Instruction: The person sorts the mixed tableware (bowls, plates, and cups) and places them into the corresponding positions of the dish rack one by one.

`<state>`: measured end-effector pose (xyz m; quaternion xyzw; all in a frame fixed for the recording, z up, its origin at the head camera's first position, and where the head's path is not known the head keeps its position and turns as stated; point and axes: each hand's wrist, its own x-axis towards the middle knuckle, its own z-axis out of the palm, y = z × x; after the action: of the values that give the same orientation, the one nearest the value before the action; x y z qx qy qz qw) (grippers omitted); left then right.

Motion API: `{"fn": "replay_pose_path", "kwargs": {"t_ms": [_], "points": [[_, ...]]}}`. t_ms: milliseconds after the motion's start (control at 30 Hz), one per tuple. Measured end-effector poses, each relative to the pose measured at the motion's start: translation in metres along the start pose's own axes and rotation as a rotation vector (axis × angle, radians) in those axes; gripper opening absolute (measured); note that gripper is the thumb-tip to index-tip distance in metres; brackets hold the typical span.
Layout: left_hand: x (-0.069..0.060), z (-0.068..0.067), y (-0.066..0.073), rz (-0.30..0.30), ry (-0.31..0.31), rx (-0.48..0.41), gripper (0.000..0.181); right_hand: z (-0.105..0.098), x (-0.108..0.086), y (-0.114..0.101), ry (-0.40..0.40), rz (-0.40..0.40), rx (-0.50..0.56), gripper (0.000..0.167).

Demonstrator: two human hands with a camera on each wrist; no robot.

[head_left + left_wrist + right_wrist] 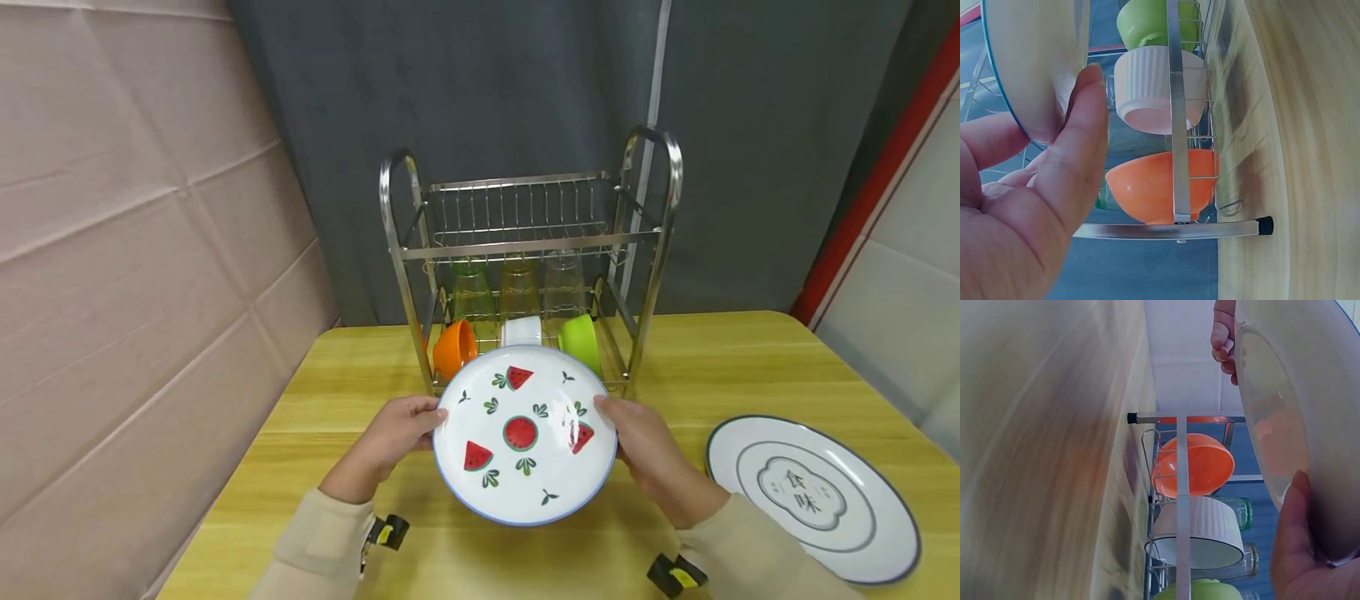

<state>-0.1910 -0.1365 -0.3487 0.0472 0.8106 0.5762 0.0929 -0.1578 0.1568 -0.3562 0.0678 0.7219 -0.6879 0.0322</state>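
Note:
A round white plate (480, 400) with watermelon pictures and a blue rim is held up in front of the rack, its face tilted toward the head camera. My left hand (401, 433) pinches its left edge, thumb on top and fingers beneath. On the opposite edge my right hand (641, 437) grips the same way. The right wrist view shows the plate's pale underside (1329, 425) with fingers against it. Behind the plate stands a two-tier metal dish rack (525, 247). On its lower tier sit an orange bowl (454, 348), a white ribbed bowl (522, 331) and a green bowl (579, 342).
Upside-down glasses (517, 287) stand behind the bowls. The upper tier (525, 204) has slots between wire dividers. On the right of the wooden table (322, 400) lies a large oval plate (862, 500) with dark lettering. A grey curtain (480, 83) hangs behind.

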Motion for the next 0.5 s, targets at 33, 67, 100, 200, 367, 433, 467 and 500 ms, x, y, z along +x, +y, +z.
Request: {"fn": "replay_pose_path", "kwargs": {"t_ms": [33, 67, 100, 200, 367, 433, 467, 500], "points": [[0.0, 0.0, 0.001, 0.004, -0.005, 0.0, 0.03, -0.001, 0.0, -0.001, 0.001, 0.0, -0.008, 0.047], [0.0, 0.0, 0.001, 0.008, -0.009, 0.003, 0.031, -0.002, 0.0, -0.002, 0.005, 0.002, -0.018, 0.047], [0.0, 0.0, 0.001, 0.009, -0.012, 0.002, 0.031, -0.003, 0.0, -0.004, 0.007, 0.002, -0.026, 0.047], [0.0, 0.002, 0.003, 0.017, -0.024, -0.002, 0.031, -0.006, -0.001, -0.007, 0.012, 0.009, -0.066, 0.049], [-0.001, 0.002, 0.008, 0.049, -0.057, -0.006, 0.03, -0.011, -0.001, -0.017, 0.031, -0.007, -0.144, 0.05], [-0.002, 0.001, 0.01, 0.063, -0.072, -0.012, 0.031, -0.013, -0.001, -0.021, 0.036, -0.021, -0.163, 0.05], [-0.002, 0.001, 0.011, 0.069, -0.08, -0.014, 0.032, -0.014, -0.001, -0.023, 0.037, -0.023, -0.174, 0.051], [-0.003, 0.001, 0.013, 0.072, -0.087, -0.02, 0.032, -0.015, -0.001, -0.026, 0.037, -0.026, -0.181, 0.051]]}}
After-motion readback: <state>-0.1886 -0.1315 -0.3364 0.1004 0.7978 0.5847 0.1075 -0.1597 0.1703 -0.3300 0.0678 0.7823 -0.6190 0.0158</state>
